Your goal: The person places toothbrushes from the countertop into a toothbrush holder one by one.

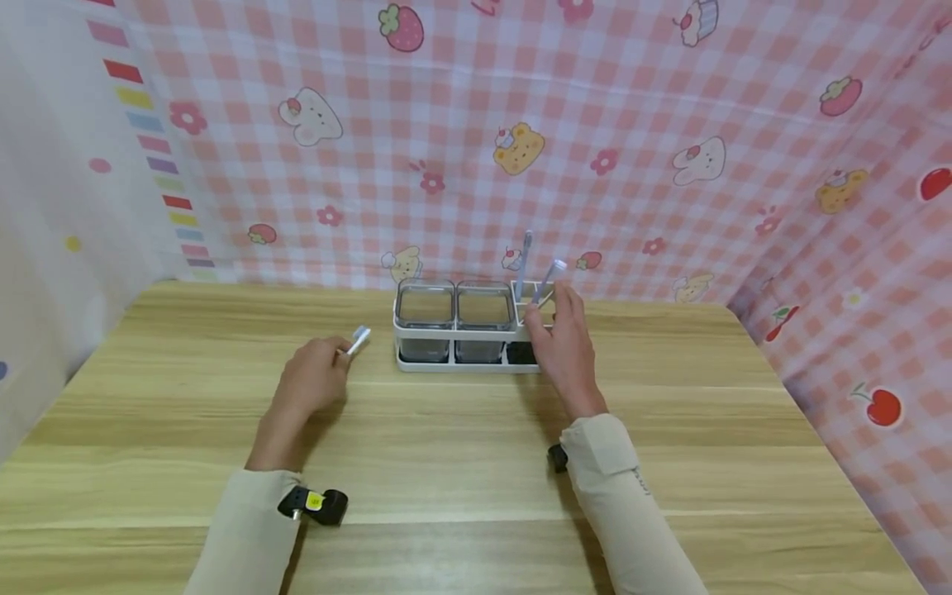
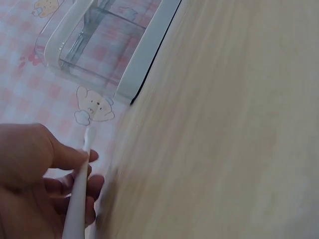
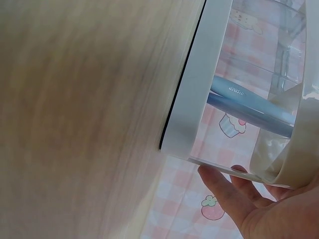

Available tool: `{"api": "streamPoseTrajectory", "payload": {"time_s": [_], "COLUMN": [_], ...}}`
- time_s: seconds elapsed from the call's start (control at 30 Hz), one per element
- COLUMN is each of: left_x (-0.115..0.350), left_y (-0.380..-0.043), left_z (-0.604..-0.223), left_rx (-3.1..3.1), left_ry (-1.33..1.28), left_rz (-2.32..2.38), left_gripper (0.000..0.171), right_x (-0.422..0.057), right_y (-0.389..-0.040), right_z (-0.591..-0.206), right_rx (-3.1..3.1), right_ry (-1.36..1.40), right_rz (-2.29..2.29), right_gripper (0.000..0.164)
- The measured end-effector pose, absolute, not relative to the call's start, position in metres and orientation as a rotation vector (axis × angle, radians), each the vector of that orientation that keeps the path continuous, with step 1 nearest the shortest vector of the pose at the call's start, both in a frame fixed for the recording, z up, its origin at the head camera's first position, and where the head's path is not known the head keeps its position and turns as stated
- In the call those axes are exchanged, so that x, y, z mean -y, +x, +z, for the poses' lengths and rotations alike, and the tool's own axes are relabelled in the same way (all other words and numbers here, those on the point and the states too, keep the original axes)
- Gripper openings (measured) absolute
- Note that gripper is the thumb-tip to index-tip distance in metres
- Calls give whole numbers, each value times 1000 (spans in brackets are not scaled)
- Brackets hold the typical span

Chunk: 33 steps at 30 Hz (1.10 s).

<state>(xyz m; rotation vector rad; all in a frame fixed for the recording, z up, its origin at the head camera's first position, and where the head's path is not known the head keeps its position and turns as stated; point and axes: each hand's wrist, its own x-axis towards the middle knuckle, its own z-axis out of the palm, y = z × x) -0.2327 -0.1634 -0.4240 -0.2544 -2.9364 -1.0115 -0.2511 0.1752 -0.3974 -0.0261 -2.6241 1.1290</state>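
Above a wooden table (image 1: 446, 463), a left hand (image 1: 314, 372) is pinching a white toothbrush (image 1: 360, 340); two clear cups (image 1: 425, 349) are separating it from a right hand (image 1: 565, 351) curling around the end of a rack (image 1: 468, 335), bluish toothbrushes (image 1: 524, 263) standing inside, gingham cloth (image 1: 595, 99) hanging behind.

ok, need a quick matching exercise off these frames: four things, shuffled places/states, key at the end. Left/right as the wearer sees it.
Things
1. Left hand
2. Two clear cups
3. Right hand
4. Two blue-handled toothbrushes

Places/states
A. At the right end of the rack
B. Heads up, in the rack's right part
C. Pinches a white toothbrush
D. Side by side in the rack's left part

Pairs: 1-C, 2-D, 3-A, 4-B
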Motion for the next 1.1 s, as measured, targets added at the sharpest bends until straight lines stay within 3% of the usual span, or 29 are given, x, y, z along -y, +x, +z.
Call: {"api": "streamPoseTrajectory", "payload": {"time_s": [1.1], "left_x": [155], "left_y": [-234], "left_z": [-385], "left_rx": [2679], "left_ry": [-191], "left_rz": [-1397], "left_gripper": [29], "right_x": [-175], "right_y": [-251], "right_z": [-397], "right_rx": [2623], "right_ry": [-39], "right_rz": [1149], "right_gripper": [68]}}
